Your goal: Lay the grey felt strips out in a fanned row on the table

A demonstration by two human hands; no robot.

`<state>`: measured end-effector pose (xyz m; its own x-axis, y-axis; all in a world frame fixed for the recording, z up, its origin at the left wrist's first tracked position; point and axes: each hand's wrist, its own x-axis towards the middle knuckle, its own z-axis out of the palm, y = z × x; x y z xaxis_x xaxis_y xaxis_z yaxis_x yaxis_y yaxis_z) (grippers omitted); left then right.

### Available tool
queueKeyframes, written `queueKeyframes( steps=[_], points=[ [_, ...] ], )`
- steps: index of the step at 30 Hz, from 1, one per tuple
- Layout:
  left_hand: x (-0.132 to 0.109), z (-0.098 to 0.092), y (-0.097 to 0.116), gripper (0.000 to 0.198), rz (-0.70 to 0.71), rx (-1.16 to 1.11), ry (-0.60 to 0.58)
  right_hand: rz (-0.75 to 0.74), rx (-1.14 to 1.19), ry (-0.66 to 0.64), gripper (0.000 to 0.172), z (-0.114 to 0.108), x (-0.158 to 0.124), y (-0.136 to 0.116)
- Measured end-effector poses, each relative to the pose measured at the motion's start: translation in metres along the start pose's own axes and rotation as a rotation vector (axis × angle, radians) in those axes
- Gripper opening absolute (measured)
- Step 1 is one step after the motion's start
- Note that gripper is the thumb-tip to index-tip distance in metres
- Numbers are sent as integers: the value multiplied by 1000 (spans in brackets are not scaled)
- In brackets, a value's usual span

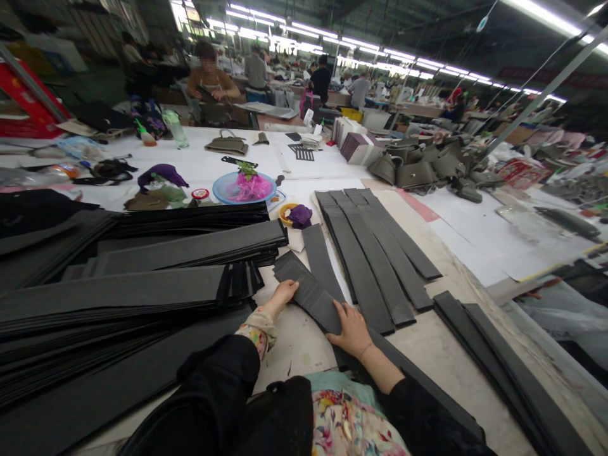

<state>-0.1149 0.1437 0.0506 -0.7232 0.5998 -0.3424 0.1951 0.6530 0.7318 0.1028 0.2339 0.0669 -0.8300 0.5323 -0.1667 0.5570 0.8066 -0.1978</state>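
A dark grey strip [308, 291] lies slanted on the worktable in front of me. My left hand [281, 296] touches its near left edge with the fingers stretched out. My right hand [352, 330] rests flat on the strip's lower end, fingers spread. Left of my hands rise big stacks of long dark strips [142, 285]. To the right, several more strips [375, 253] lie fanned out side by side.
A blue bowl with pink material [244, 188] and a small yellow cup with purple cloth [294, 215] stand behind the strips. Grey bags [422, 166] pile at the back right. More strips [479, 342] lie at the right. Other people work at tables further back.
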Motion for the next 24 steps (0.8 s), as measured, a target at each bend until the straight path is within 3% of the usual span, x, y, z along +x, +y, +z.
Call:
queueKeyframes(
  steps=[5,10,17,20,24],
  points=[
    [3,1,4,23,39,97,-16,4,-22,16,86,2,-7,4],
    [3,2,3,9,55,190,76,10,-27,19,87,3,-7,4],
    [4,-3,2,13,88,275,142,12,-33,15,86,0,-8,2],
    [12,-7,1,26,53,291,120,11,-35,12,85,-1,-8,1],
    [19,-12,-1,20,47,328,77,14,-39,10,84,0,-8,0]
  ],
)
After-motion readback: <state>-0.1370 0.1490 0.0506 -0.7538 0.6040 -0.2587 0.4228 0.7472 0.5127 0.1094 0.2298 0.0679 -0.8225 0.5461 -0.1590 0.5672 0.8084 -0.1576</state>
